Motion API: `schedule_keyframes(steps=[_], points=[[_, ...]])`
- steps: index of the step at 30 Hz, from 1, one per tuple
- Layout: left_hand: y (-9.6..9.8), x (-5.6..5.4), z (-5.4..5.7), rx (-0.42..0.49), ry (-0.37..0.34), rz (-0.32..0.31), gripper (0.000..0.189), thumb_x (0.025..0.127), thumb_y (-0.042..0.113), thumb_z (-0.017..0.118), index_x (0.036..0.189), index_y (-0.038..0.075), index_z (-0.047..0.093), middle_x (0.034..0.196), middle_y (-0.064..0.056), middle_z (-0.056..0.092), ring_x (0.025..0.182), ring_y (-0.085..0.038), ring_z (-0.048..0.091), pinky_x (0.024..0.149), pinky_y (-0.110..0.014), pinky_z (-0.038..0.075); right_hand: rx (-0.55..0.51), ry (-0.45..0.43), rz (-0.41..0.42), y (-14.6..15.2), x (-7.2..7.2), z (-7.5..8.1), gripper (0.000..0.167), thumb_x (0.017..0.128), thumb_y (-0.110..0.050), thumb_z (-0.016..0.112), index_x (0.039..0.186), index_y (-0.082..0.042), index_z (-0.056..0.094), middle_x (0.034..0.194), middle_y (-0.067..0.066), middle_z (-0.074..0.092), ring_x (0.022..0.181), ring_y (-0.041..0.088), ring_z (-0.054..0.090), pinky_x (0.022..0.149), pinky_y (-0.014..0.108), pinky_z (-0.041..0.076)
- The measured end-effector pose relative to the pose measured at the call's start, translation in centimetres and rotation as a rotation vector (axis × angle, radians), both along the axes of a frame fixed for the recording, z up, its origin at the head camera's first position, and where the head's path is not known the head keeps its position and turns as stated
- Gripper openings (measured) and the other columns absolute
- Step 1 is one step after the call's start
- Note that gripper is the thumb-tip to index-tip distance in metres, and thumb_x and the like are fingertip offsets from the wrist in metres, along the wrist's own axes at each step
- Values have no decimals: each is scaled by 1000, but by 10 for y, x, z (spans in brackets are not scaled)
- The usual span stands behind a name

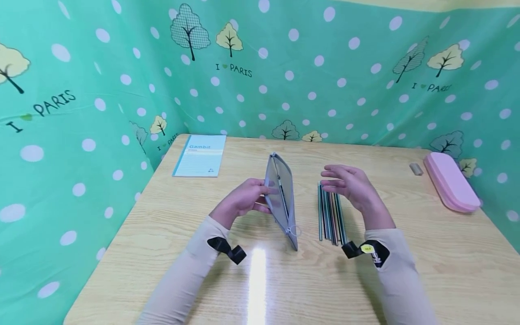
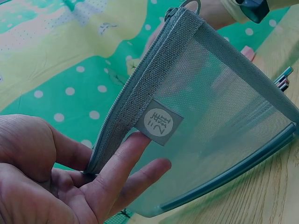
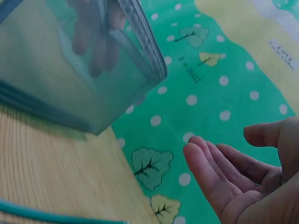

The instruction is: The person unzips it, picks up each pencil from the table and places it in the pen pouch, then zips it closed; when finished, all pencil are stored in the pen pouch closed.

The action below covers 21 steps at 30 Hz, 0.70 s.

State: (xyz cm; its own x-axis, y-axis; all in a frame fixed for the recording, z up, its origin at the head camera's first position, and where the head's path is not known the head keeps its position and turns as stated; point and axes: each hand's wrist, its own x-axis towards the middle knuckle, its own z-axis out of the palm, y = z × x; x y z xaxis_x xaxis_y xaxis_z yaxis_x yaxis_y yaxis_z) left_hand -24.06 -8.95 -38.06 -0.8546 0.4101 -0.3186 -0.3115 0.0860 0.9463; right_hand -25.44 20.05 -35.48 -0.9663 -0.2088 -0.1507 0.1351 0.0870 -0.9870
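A grey mesh zip pouch (image 1: 273, 198) stands on edge above the table, its zipper side facing up. My left hand (image 1: 245, 198) grips its left side, with the thumb at the zipper edge and fingers against the mesh, near a small sewn label (image 2: 159, 122) in the left wrist view. To the pouch's right lies a bundle of several colored pencils (image 1: 331, 214) on the table. Above their far end hovers my right hand (image 1: 359, 189), its fingers extended and holding nothing. In the right wrist view that hand (image 3: 243, 179) is apart from the pouch.
A light blue notebook (image 1: 200, 155) lies at the back left of the wooden table (image 1: 170, 253). At the back right are a grey eraser (image 1: 416, 169) and a pink pencil case (image 1: 452, 183). A green dotted curtain (image 1: 300, 95) hangs behind the table.
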Motion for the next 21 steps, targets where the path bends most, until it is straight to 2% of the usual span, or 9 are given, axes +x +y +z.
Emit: schedule_keyframes(steps=[6,12,17,21], points=[[-2,0,2,-5,-1,1,46,106,8,49,148,-11,46,130,-29,62,104,-33,71,81,-37,66,101,-40,12,23,-3,-13,59,112,-26,44,155,13,30,148,34,45,99,8,72,91,24,61],[-2,0,3,-2,7,12,45,106,8,51,146,-12,47,124,-29,64,95,-27,72,78,-35,66,133,-86,15,43,-4,-32,58,112,-21,41,154,16,26,137,27,56,97,9,72,91,25,61],[-1,1,3,9,3,18,47,105,8,51,148,-12,44,122,-28,65,92,-25,72,75,-34,66,166,-86,8,57,-2,-44,61,113,-25,40,153,18,24,148,39,44,97,6,71,92,26,61],[-2,3,3,7,1,18,46,106,7,49,148,-11,45,126,-28,64,97,-28,72,77,-35,66,178,-95,-6,61,1,-46,62,113,-27,40,154,17,24,152,40,38,96,5,70,92,27,62]])
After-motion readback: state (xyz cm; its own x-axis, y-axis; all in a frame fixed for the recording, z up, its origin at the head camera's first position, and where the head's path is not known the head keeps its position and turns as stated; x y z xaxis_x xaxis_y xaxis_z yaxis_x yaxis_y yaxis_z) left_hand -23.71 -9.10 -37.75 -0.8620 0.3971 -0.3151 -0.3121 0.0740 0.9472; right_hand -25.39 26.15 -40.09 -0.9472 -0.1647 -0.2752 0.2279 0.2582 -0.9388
